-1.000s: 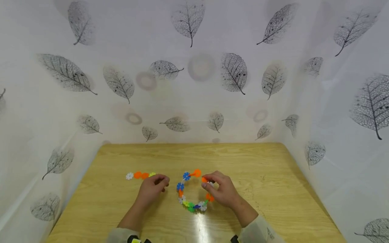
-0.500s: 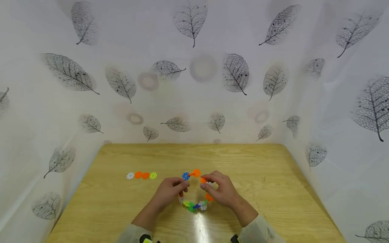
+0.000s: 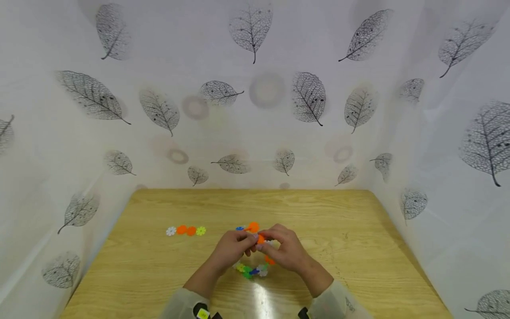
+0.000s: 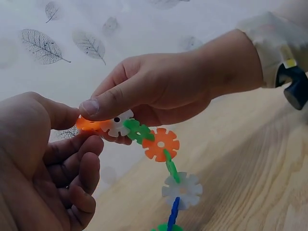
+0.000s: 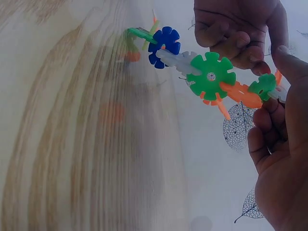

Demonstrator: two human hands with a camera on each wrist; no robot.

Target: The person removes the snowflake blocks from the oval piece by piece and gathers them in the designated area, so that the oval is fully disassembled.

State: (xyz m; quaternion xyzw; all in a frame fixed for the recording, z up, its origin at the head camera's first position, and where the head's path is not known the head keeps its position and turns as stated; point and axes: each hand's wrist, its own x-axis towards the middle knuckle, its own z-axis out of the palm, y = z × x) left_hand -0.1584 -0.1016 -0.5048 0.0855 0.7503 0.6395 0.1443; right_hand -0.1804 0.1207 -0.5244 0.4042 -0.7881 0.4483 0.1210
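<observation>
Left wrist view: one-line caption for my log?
Both hands pinch a chain of colourful plastic snowflake discs above a wooden table.

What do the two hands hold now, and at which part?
Both the left hand and right hand pinch the chain of plastic snowflake discs at its two open ends.

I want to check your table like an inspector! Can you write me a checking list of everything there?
Surface: wooden table, pale grain, a shiny glare patch near the front edge.
Job's things: chain of plastic flower discs in orange, green, white and blue, curved into a loop, partly lifted.
Clutter: short row of four discs lying flat to the left, apart from the hands.
Grippers: left hand and right hand both pinch the chain's ends at the top of the loop, fingertips close together.
Cables: nothing seen.
Surroundings: white leaf-print cloth hung behind and on both sides.
</observation>
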